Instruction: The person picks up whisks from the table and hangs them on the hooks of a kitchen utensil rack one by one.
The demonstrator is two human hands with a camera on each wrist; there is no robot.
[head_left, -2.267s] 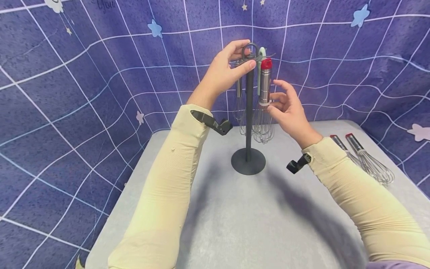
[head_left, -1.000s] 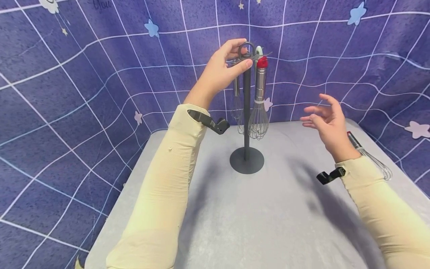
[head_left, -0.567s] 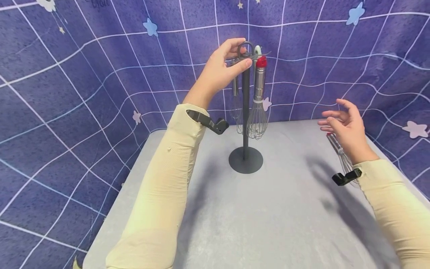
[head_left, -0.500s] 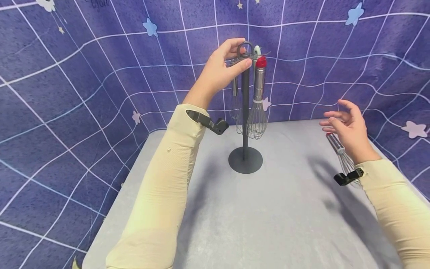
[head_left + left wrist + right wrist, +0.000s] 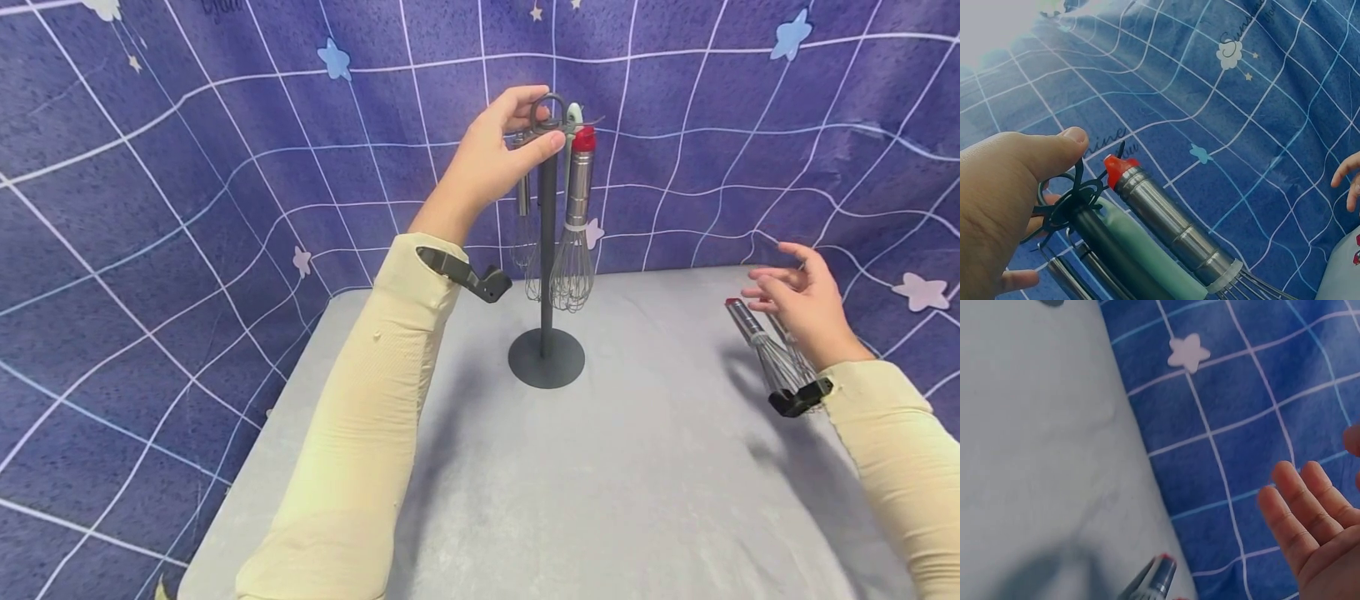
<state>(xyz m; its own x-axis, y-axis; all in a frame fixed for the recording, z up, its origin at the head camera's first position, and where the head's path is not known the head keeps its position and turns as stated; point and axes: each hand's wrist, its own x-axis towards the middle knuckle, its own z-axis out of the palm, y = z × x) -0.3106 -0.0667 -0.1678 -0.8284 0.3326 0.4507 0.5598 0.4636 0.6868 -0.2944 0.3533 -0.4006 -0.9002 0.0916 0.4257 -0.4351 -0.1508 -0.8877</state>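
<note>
My left hand [image 5: 491,154] holds the top of a dark utensil stand [image 5: 547,358], its thumb and fingers around the hooks under the ring. From the stand's right side hangs a red-capped steel whisk [image 5: 579,187]. Behind that whisk shows a mint-green handle [image 5: 1141,250], and a slim steel-handled whisk [image 5: 523,196] hangs on the left. My right hand [image 5: 806,304] hovers with loosely bent fingers and holds nothing. Below and beside it, red-tipped whisks [image 5: 744,319] lie on the table, partly hidden by the hand and wrist camera.
A pale grey cloth covers the table [image 5: 465,500], whose back edge meets a blue-purple curtain [image 5: 675,100] with a white grid and stars. The curtain also closes off the left side. A black camera mount [image 5: 468,275] juts from my left wrist.
My right hand has left the red-capped whisk, which now hangs by itself on the stand, and moved right and down to the whisks on the table. My left hand stays at the stand's top.
</note>
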